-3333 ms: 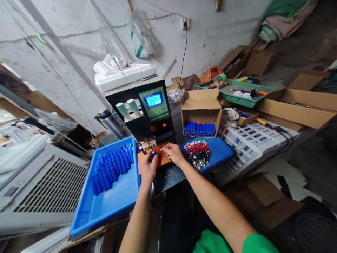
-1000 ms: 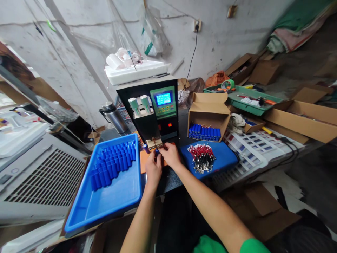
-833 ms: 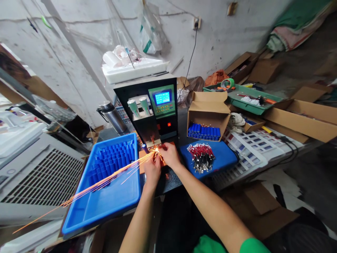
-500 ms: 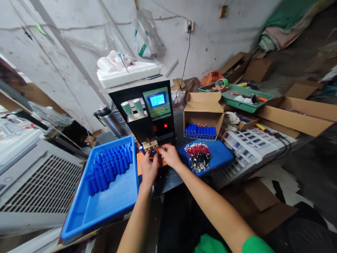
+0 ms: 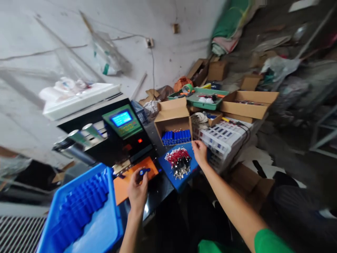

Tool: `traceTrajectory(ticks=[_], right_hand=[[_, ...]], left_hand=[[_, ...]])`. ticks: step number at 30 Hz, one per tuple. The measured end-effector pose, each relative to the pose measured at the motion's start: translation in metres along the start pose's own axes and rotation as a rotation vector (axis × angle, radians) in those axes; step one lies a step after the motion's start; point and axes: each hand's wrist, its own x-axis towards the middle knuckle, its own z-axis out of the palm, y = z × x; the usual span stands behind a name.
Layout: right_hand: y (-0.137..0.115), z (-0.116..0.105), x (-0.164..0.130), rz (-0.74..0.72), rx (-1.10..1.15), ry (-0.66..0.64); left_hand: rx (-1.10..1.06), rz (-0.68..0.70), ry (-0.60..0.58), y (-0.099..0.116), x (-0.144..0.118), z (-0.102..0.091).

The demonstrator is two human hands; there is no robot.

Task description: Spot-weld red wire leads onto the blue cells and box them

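Blue cell (image 5: pixel 143 172) pinched upright in left hand (image 5: pixel 137 191) over orange pad (image 5: pixel 131 179), just before welder (image 5: pixel 113 140). Right hand (image 5: pixel 200 153) empty, fingers loosely spread, nearer red-wired leads (image 5: pixel 179 165), which lie just to its left on blue mat (image 5: pixel 181 182).

The right hand (image 5: pixel 199 151) has left the cell (image 5: pixel 144 172) for the wires (image 5: pixel 179 163).

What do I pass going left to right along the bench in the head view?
Blue plastic tray of blue cells → left hand holding a blue cylindrical cell over the orange mat → bundle of red leads → right hand → white slotted rack.
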Motion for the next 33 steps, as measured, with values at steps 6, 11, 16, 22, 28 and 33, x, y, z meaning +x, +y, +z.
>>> traceTrajectory(ticks=[6,11,16,22,28,33], right_hand=[[0.034,-0.009,0.006,-0.057,-0.084,0.002],[0.037,-0.005,0.007,-0.114,-0.133,-0.015],[0.038,-0.005,0.01,-0.125,-0.15,-0.008],[0.042,-0.006,0.01,-0.172,-0.147,-0.007],[0.043,-0.006,0.011,-0.153,-0.215,-0.023],[0.037,-0.005,0.014,-0.1,-0.37,-0.096]], left_hand=[[0.092,0.224,-0.15,0.041,0.052,0.096],[0.249,0.441,-0.227,0.045,0.109,0.168],[0.477,0.671,-0.342,0.026,0.136,0.2],[0.578,0.725,-0.421,0.014,0.134,0.209],[0.42,0.634,-0.357,0.047,0.111,0.178],[0.212,0.607,-0.23,0.052,0.021,0.096]])
